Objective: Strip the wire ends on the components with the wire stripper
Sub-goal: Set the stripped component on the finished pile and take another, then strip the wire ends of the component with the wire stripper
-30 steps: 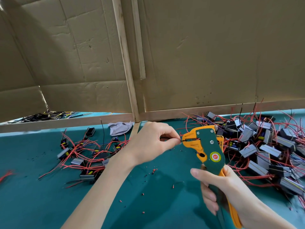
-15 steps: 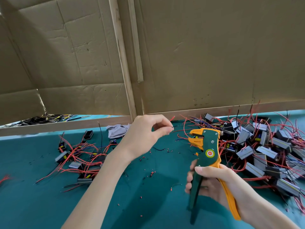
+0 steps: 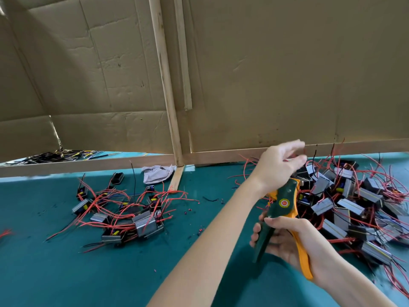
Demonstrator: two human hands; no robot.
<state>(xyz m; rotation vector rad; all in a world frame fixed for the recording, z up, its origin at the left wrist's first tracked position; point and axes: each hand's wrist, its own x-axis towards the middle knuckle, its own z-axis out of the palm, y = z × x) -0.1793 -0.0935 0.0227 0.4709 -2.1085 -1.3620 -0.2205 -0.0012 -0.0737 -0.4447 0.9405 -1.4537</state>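
Blurred, the left hand hovers with loosely curled fingers, and whether it pinches anything cannot be told. The wire stripper is clasped by its handles in the right hand. The left hand would do best to draw one lead clear of the tangled components heaped at the right.

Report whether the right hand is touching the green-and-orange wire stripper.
Touching. The head view shows the right hand with its fingers curled round the handles of the green-and-orange wire stripper.

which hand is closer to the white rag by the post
Left. The left hand hangs right of the white rag, about as far back; the right hand grips the wire stripper nearer the person.
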